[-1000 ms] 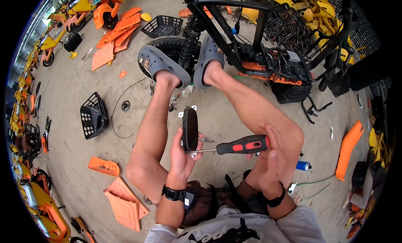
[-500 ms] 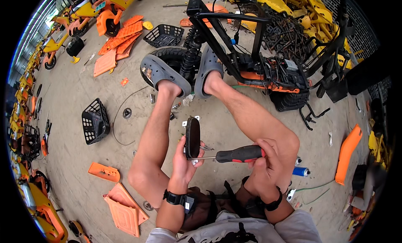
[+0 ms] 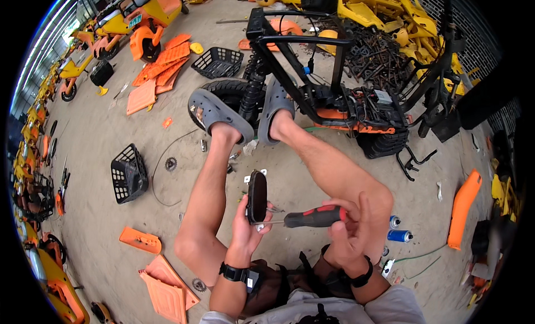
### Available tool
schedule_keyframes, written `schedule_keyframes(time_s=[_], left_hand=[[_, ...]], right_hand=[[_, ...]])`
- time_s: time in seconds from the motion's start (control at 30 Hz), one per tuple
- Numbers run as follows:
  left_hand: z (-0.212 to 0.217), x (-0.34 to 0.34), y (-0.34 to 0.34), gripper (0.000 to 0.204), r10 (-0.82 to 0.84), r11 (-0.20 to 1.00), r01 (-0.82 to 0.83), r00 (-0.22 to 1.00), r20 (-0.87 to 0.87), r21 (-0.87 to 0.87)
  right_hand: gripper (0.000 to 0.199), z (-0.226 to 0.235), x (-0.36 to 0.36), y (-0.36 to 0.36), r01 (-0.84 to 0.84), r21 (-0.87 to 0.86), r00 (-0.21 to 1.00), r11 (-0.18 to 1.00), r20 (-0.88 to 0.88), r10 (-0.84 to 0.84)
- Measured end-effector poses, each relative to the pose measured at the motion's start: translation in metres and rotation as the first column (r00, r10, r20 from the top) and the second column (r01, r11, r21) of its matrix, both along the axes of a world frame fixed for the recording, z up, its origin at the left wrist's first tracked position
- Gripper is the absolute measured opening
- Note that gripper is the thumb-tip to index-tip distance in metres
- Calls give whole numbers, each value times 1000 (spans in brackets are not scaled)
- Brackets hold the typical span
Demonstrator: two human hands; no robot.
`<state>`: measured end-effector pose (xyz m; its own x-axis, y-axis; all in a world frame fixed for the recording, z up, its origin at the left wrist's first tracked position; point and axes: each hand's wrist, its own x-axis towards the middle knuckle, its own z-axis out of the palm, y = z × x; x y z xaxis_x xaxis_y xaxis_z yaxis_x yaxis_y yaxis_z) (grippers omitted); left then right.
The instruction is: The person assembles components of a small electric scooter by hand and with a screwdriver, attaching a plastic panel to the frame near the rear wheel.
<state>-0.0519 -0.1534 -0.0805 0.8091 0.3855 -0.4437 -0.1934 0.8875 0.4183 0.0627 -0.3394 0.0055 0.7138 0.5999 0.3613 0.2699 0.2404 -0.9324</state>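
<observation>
My left hand [image 3: 243, 230] grips a dark oval panel with small white tabs [image 3: 257, 197], possibly a dashboard display, held upright between my knees. A screwdriver [image 3: 313, 217] with a black and red handle lies level, its shaft meeting the lower edge of the panel. At the handle's butt end is my right hand [image 3: 351, 235], with the fingertips on the handle and at least one finger stretched up. The screwdriver's tip is hidden at the panel's edge.
Beyond my feet stands a stripped black scooter frame [image 3: 301, 39] with its wheel. Black baskets [image 3: 129, 173], orange panels [image 3: 167, 288], a chain sprocket [image 3: 171, 164] and blue spray cans [image 3: 399, 236] lie on the concrete floor. Yellow scooters [image 3: 67, 67] line the left.
My right hand's fingers have loosened and spread at the handle's end, with one now extended upward. The panel and screwdriver sit slightly lower in the picture as the view has shifted.
</observation>
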Motion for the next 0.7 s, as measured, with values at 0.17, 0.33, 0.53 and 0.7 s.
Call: schedule_keyframes(time_s=[0.17,0.33,0.53,0.7], left_hand=[[15,3,-4,65,-25,998,19,992,-121,-54],[21,8,-8,65,43,998,-46,995,-87,-34],[22,9,-12,63,39,999,-43,992,-122,-30],[16,7,-6,62,72,997,-74,995,-73,-20]], right_hand=[[40,7,8,-2,100,-113,972,989,224,-72],[39,11,5,-3,13,-108,991,994,137,2],[39,13,3,-5,1,-44,997,999,78,3],[34,16,14,-4,-59,-155,975,986,202,90]])
